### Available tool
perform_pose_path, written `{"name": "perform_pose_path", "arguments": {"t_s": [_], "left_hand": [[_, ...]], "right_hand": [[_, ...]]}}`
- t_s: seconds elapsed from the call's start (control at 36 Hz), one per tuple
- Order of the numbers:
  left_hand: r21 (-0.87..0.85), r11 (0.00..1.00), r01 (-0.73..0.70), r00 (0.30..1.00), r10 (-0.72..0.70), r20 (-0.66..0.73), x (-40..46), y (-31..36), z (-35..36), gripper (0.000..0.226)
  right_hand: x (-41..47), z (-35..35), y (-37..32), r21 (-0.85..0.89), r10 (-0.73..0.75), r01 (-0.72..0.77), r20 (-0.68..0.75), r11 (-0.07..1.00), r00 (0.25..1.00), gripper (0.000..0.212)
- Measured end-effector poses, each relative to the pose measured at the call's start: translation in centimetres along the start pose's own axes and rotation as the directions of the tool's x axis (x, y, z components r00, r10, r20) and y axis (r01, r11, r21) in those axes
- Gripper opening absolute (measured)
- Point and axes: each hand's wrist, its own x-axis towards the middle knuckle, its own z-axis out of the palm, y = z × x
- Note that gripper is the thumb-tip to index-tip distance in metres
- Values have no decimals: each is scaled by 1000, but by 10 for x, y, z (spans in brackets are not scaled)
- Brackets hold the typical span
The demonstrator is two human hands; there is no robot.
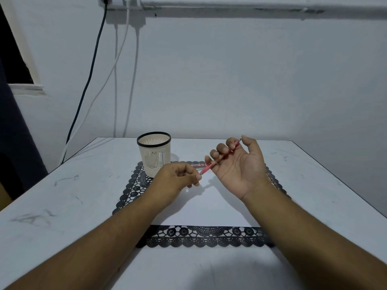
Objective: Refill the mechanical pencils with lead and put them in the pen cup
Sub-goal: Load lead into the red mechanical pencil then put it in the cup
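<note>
Lighting, as I see it: dim, cool overhead light; soft shadows beneath both forearms; wide-angle bowing at edges; mild overall softness.

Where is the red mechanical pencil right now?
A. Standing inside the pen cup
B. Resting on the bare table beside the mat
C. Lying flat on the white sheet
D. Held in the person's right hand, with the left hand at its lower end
D: the red mechanical pencil lies across the curled fingers of the right hand, while the left hand pinches at its lower tip; the pen cup stands apart, behind the left hand.
</note>
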Motion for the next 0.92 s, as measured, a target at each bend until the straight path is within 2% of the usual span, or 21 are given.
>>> {"name": "perform_pose_path", "arguments": {"t_s": [0.08, 0.19, 0.39, 0.92], "left_hand": [[12, 1000, -4, 1000, 4, 11, 0, 0, 1, 7], [46, 999, -22, 999, 21, 35, 0, -1, 4, 11], [42, 998, -37, 998, 35, 48, -1, 0, 4, 6], [9, 999, -40, 998, 40, 43, 0, 0, 3, 6]], "right_hand": [[-2, 2, 1, 22, -6, 6, 7, 1000, 1000, 29], [-4, 5, -1, -55, -44, 46, 35, 997, 998, 25], [-5, 6, -2, -96, -44, 51, 80, 994, 996, 26], [-6, 4, -3, -66, -42, 50, 119, 997, 992, 27]]}}
